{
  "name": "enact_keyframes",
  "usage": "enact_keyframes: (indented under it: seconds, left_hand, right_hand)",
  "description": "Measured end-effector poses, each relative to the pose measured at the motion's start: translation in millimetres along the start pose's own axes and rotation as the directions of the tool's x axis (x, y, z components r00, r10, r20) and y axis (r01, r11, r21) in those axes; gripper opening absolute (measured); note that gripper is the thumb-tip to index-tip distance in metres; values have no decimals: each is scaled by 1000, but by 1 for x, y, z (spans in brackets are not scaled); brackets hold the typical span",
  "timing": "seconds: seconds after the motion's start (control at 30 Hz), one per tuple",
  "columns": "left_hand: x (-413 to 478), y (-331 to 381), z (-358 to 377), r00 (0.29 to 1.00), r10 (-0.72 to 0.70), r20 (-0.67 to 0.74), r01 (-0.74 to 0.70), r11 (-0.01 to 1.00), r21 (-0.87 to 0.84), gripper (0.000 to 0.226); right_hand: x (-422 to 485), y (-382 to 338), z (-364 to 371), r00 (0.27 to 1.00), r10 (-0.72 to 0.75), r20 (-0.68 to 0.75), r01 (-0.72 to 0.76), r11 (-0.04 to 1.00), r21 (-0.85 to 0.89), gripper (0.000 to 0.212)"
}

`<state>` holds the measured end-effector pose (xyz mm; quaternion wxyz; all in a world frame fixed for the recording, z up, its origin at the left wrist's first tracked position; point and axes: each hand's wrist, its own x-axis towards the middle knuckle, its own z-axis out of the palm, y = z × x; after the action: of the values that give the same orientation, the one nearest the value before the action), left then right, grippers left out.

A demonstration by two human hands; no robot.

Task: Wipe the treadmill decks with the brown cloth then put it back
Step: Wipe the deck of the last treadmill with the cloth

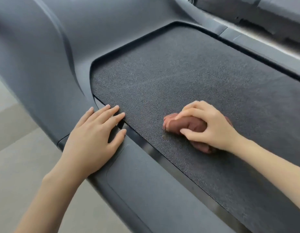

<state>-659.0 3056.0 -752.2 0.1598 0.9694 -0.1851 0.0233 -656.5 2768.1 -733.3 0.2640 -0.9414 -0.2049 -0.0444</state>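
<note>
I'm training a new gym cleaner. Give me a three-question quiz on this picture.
1. True or false: the left hand lies flat and holds nothing.
2. Which hand grips the cloth? A. left B. right
3. Fill in: the cloth is pressed on the dark textured ___.
Key: 1 true; 2 B, the right hand; 3 deck.

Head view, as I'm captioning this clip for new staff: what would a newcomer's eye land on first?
The bunched brown cloth stands out, gripped by the right hand at lower right on the dark textured treadmill deck. The left hand lies flat with straight fingers at lower left, across the grey side rail and the deck's edge.
</note>
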Motion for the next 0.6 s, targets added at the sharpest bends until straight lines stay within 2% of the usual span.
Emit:
enact_keyframes:
  seconds: [0.07,0.13,0.2,0.27,0.33,0.43,0.6]
  left_hand:
    - [-1,3,0,1000,-11,-8,11,1000,2,68]
    - [-1,4,0,1000,-20,-17,20,1000,-7,68]
    - [0,2,-1,1000,-8,-2,8,1000,-16,70]
    - [1,-5,-3,1000,23,18,-23,1000,-16,71]
    - [1,-17,-6,999,35,14,-36,999,4,70]
    - [-2,-26,-8,999,-17,-43,18,1000,18,65]
    - [2,-22,-7,994,-59,-90,55,998,-42,57]
  right_hand:
    - [29,8,5,984,131,-123,-134,991,-21,27]
    - [52,8,18,936,256,-241,-284,954,-92,31]
    - [62,0,30,904,301,-304,-367,911,-187,33]
    - [54,-10,31,925,269,-267,-320,932,-168,32]
    - [28,-18,24,975,152,-160,-169,981,-98,31]
    - [-14,-30,17,999,17,-50,-20,998,-67,30]
    - [15,-39,28,1000,3,-14,-4,998,-69,32]
